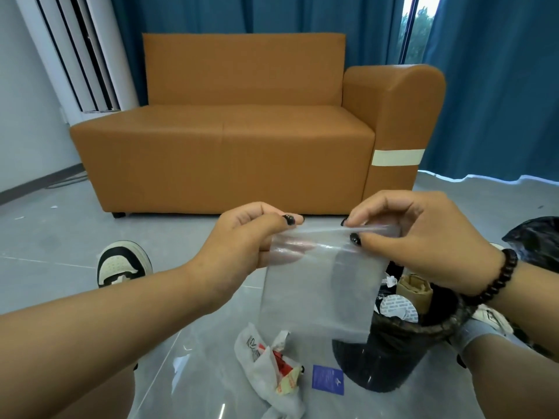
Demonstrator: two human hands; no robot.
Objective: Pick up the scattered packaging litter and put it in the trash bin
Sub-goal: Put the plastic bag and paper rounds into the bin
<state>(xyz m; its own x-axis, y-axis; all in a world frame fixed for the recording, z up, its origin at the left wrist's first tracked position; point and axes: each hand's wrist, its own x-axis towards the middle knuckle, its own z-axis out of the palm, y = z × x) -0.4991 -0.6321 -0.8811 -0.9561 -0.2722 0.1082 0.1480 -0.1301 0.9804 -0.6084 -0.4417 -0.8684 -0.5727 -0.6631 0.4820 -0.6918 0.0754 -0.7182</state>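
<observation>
Head view: left hand [242,237] and right hand [423,237] fingers curled, pinching clear plastic bag's [320,285] top edge above trash bin [393,352].

Person, head view. Both forearms bare, no sleeves showing. Left hand [242,237] and right hand [423,237]: fingernails painted a glossy dark colour, near black. Right wrist: bracelet [502,275] of round dark beads in a single strand. Left foot: low sneaker [122,263] with cream panels, black overlays and a black toe cap. Bare knee at lower left.
</observation>
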